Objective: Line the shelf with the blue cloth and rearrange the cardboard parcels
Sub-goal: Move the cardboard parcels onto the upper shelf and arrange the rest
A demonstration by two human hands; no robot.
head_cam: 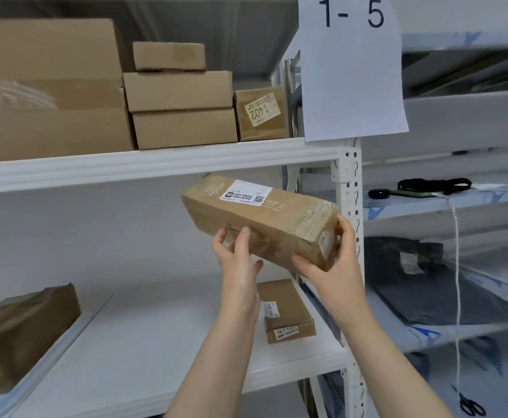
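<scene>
I hold a long taped cardboard parcel (258,218) with a white label in the air, tilted, in front of the middle shelf. My left hand (239,260) supports its underside near the middle. My right hand (334,267) grips its near right end. Below it a small labelled parcel (286,312) lies on the white shelf board (144,342). A crumpled brown parcel (20,330) sits at the far left of that level. No blue cloth is in view.
The upper shelf (156,164) carries several stacked cardboard boxes (180,95) and a small box marked 1402 (260,114). A paper sign reading 1-5 (352,70) hangs on the white upright post (350,206). The right rack holds a dark bag (421,279), black items and hanging scissors (470,405).
</scene>
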